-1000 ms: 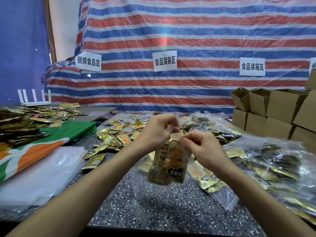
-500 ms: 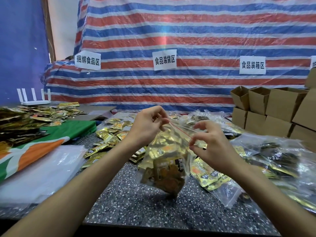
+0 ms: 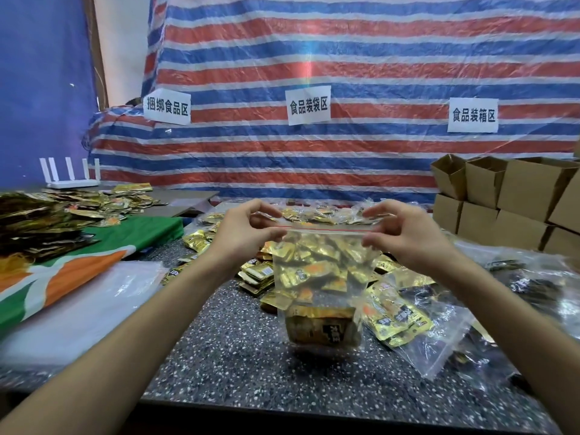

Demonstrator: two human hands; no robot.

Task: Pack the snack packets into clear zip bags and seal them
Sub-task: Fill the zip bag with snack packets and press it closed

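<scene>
Sealing step. Left grip [image 3: 241,235] & right grip [image 3: 406,238] each pinch one end of zip bag [image 3: 320,271] top strip. Bag w/ snack packets [image 3: 323,329] hangs over worktop [image 3: 232,359], mid-front. Next, prob.: press along strip, check closed.

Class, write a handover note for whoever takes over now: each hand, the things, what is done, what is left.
The left hand pinches the left end of the zip bag's top strip; right hand pinches the right end.
The bag hangs over the table, with snack packets in it.
Whether the strip is fully sealed cannot be told; check it.
Loose packets are left to pack.
</scene>
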